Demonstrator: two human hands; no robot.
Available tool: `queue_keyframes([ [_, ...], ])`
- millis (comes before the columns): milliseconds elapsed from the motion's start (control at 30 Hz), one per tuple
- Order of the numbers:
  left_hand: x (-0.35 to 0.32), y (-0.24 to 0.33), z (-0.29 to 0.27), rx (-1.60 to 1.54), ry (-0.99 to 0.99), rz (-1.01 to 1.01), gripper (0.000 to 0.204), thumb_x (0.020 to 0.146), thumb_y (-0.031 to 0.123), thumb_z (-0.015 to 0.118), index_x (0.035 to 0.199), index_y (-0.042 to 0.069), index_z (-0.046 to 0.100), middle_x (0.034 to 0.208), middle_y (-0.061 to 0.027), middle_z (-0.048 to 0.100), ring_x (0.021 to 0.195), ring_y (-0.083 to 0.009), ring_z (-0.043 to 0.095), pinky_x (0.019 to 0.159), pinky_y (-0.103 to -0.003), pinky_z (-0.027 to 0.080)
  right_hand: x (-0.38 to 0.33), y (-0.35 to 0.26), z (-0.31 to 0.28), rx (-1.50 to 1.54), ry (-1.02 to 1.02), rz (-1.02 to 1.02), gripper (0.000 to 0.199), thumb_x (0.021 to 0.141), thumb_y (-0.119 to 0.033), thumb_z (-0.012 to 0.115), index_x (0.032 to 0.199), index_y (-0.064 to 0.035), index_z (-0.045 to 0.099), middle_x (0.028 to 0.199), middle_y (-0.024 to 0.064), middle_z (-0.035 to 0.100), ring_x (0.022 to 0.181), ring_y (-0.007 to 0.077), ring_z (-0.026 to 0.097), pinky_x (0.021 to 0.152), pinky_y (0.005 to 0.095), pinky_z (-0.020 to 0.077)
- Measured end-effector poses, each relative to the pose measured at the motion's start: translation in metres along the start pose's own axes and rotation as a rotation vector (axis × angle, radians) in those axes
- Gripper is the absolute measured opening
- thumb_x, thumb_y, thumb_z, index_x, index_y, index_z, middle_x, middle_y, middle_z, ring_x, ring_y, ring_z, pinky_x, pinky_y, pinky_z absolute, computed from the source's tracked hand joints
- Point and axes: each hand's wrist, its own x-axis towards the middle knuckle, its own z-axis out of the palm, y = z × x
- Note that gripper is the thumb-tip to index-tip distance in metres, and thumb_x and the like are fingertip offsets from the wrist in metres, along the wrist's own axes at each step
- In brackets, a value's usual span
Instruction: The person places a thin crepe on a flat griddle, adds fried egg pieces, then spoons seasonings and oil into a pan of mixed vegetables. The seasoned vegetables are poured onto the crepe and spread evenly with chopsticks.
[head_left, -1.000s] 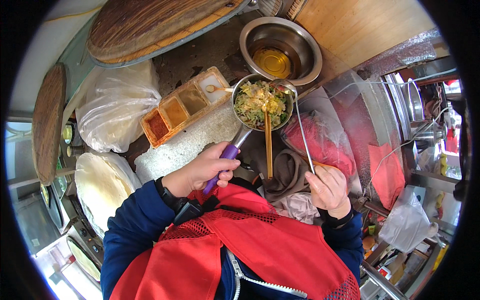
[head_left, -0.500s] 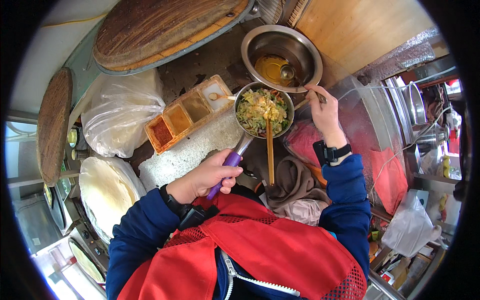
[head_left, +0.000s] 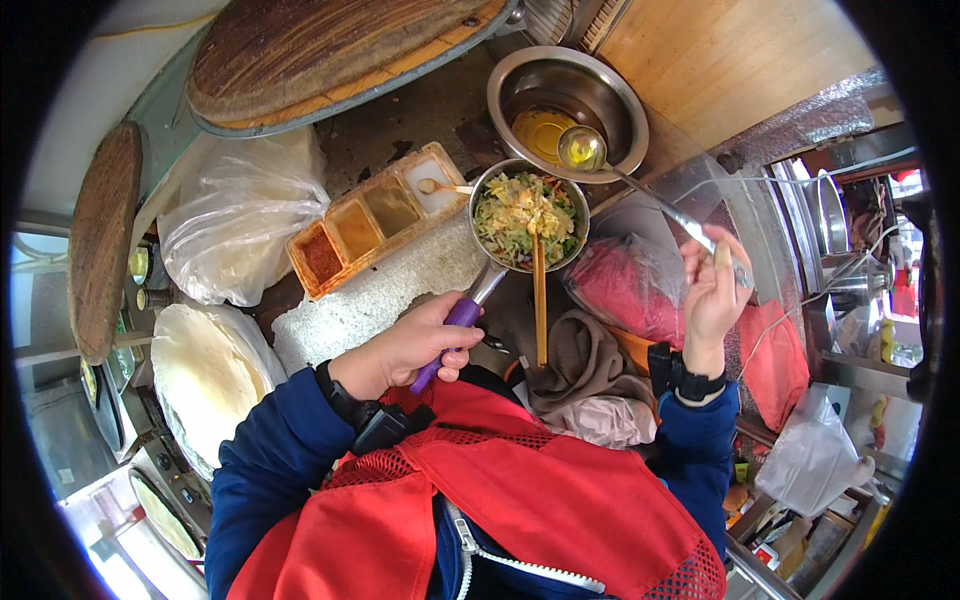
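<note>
My left hand (head_left: 405, 350) is closed around the purple handle of a small metal pan (head_left: 577, 247). The pan holds shredded vegetables (head_left: 510, 215) topped with a pale yellowish mix, and a pair of wooden chopsticks (head_left: 540, 305) stands in it, sticking out toward me. At the right, my right hand (head_left: 711, 310) grips the handle end of a long metal ladle (head_left: 655, 200). The ladle's bowl, with some yellow liquid in it, is at the near rim of a large steel basin (head_left: 636, 105), just beyond the pan. Yellow oil-like liquid lies in the basin's bottom.
Left of the pan sits a seasoning box (head_left: 330, 285) with several compartments and a small spoon. Farther left are a clear plastic bag (head_left: 240, 225) and stacked flatbreads (head_left: 210, 370). Round wooden boards (head_left: 320, 60) lie at the back. A brown cloth (head_left: 585, 360) lies near me.
My right hand has drawn back toward me and to the right with the ladle. The ladle's bowl has come up from the liquid to the basin's near rim. My left hand stays put.
</note>
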Motion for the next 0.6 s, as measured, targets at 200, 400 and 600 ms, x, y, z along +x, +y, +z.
queue_keyframes([
  [200,-0.001,-0.001,-0.002,-0.002,0.003,-0.002,0.032,0.092,0.003,0.058,0.119,0.009,0.042,0.078,-0.0018,0.045,0.054,-0.0064,0.039,0.045,-0.022,0.032,-0.031,-0.009,0.001,0.009,-0.012,0.0,0.027,0.1,-0.015,0.046,0.108,0.0061,0.06,0.082,0.0159,0.065,0.062,0.0132,0.054,0.055,0.0226,0.0406],
  [400,-0.003,-0.007,-0.005,-0.009,-0.012,0.008,0.032,0.092,0.002,0.057,0.119,0.01,0.041,0.08,-0.0021,0.046,0.054,-0.0068,0.039,0.045,-0.023,0.032,-0.001,0.016,0.002,0.357,0.473,0.362,0.027,0.096,-0.016,0.054,0.109,0.0065,0.06,0.077,0.0145,0.064,0.059,0.0149,0.053,0.052,0.0233,0.0379],
  [600,-0.024,-0.026,-0.007,0.024,-0.086,0.063,0.029,0.094,0.005,0.056,0.116,0.011,0.039,0.073,-0.0006,0.042,0.053,-0.006,0.038,0.045,-0.023,0.03,0.027,0.065,0.02,-0.066,0.21,0.135,0.028,0.099,-0.021,0.053,0.112,0.0023,0.062,0.082,0.0094,0.067,0.066,0.0096,0.056,0.056,0.0213,0.0432],
])
